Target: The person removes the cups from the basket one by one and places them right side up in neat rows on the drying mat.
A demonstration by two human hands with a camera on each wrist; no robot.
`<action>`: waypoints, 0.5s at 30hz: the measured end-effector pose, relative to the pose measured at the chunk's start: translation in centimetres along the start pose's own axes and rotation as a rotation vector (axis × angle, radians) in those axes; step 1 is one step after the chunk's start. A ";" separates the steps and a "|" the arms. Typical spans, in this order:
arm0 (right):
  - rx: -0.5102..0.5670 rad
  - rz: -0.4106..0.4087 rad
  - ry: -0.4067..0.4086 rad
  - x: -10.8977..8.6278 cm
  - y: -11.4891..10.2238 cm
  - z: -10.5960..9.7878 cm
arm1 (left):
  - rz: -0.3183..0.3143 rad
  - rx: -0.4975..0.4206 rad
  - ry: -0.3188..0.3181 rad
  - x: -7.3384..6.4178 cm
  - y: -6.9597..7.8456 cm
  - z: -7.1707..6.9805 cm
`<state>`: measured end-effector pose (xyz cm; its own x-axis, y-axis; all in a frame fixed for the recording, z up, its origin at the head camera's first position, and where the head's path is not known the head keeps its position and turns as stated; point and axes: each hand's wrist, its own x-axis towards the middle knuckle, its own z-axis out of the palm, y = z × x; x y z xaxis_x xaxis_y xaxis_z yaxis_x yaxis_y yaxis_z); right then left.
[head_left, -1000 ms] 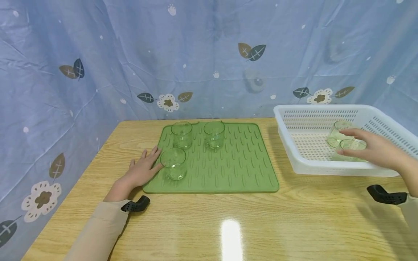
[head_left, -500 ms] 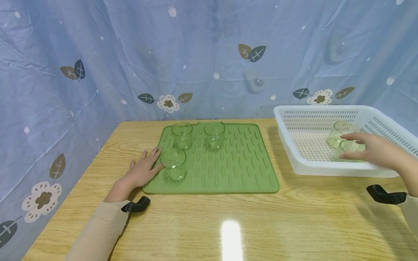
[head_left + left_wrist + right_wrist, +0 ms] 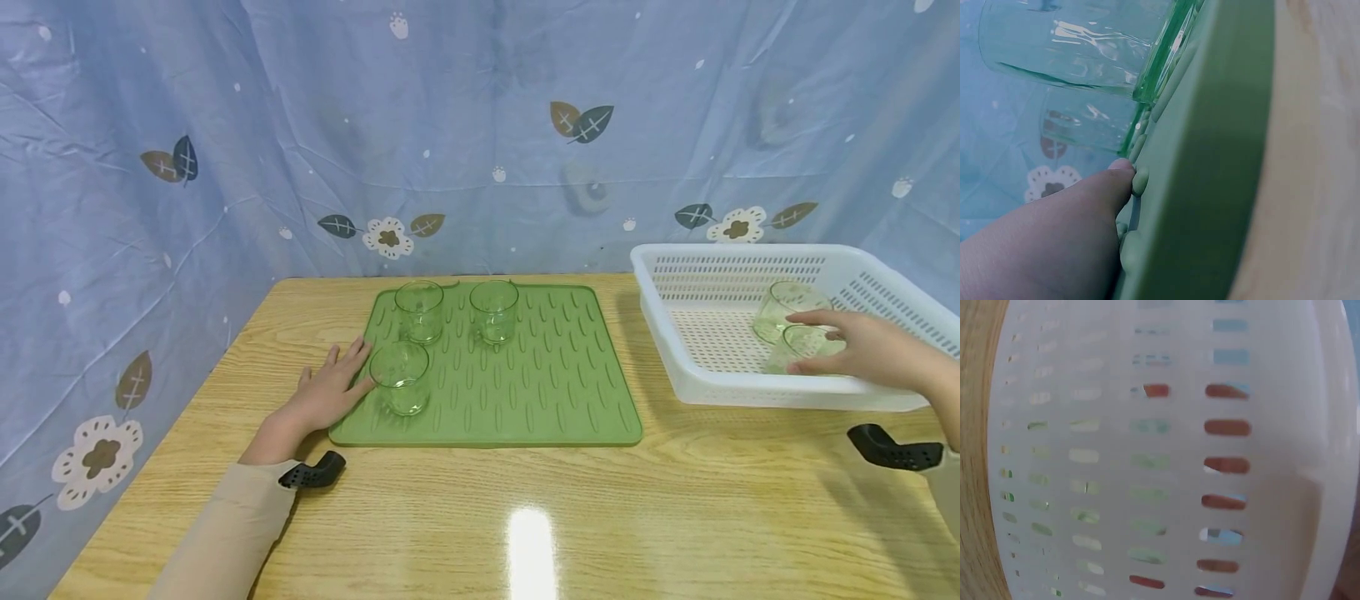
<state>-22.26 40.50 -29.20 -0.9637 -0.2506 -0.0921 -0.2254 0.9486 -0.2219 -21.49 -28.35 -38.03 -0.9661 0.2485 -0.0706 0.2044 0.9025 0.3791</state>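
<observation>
My left hand (image 3: 326, 396) lies with fingers spread over the left edge of the green ribbed mat (image 3: 525, 400). In the left wrist view, its thumb (image 3: 1094, 197) rests on the mat, near clear greenish glasses. The front-left glass (image 3: 401, 379) stands upright beside that thumb; a back-left glass (image 3: 420, 312) and a back-middle glass (image 3: 494, 312) stand behind. My right hand (image 3: 873, 350) reaches over the white basket (image 3: 693, 387), thumb and fingers around the near glass (image 3: 804, 337), partly hidden by the hand. Another glass (image 3: 772, 317) sits just behind it.
The slotted basket wall (image 3: 1110, 475) fills the right wrist view, with green glass and skin showing through the slots. A wooden table (image 3: 420, 517) carries the mat and basket. A blue patterned curtain (image 3: 480, 125) hangs behind and at the sides.
My right hand has lowered slightly around the near glass in the basket, its fingertips shifting a little to the right. The left hand and the glasses on the mat stay put.
</observation>
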 end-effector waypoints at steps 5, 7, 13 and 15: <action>0.093 -0.013 -0.019 0.0 0.7 0.3 | 0.002 0.004 0.006 0.0 0.0 -0.2; 0.155 -0.010 -0.043 0.1 1.1 0.3 | 0.002 0.004 0.008 0.1 0.0 -0.1; 0.239 0.015 -0.103 0.3 2.1 0.4 | -0.003 -0.005 0.000 0.1 -0.1 0.1; 0.232 0.008 -0.104 0.3 2.4 0.5 | -0.001 -0.005 -0.001 0.1 -0.2 0.2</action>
<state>-22.98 42.56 -30.26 -0.9429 -0.2729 -0.1912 -0.1674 0.8841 -0.4362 -21.62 -28.39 -38.30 -0.9662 0.2476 -0.0718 0.2025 0.9012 0.3833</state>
